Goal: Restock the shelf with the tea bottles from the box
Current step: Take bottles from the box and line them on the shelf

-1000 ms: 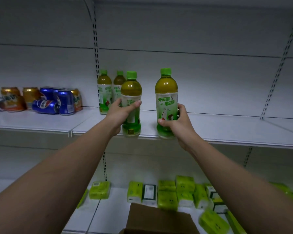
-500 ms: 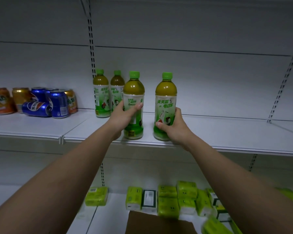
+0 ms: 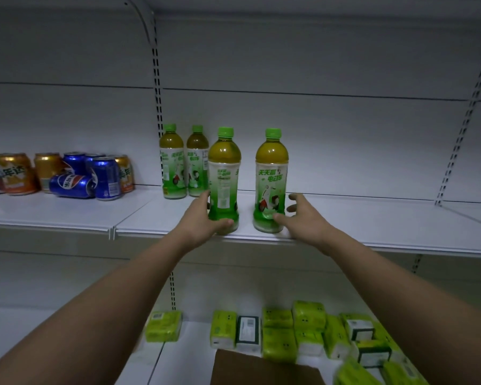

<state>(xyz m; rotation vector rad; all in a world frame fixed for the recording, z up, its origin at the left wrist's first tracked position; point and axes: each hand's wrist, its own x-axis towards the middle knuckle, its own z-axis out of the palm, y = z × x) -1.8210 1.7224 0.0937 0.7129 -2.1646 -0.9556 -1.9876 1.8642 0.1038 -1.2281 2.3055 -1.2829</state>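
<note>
Four green-capped plastic tea bottles with green-and-white labels stood upright on the white metal shelf (image 3: 345, 232). Taking the slotted shelf upright (image 3: 158, 107) as landmark, two bottles stood at the back just to its right: the back-left bottle (image 3: 171, 162) next to it and the back-right bottle (image 3: 197, 161) just beside that one. Two more stood nearer the shelf's front edge, farther right of the upright: the front-left bottle (image 3: 224, 179) and the front-right bottle (image 3: 271, 180), a gap between them. The left hand (image 3: 203, 220) had its grip around the base of the front-left bottle, thumb across the front and fingers behind it. The right hand (image 3: 303, 218) was released, fingers spread and relaxed just right of the front-right bottle, the thumb tip touching its base. Left of the upright, on the same shelf, stood a cluster of orange and blue drink cans (image 3: 75, 176), some lying on their sides. Below the upright, on the lower shelf, lay green tissue packs (image 3: 278, 329), and the brown cardboard box (image 3: 264, 368) showed at the bottom edge.
</note>
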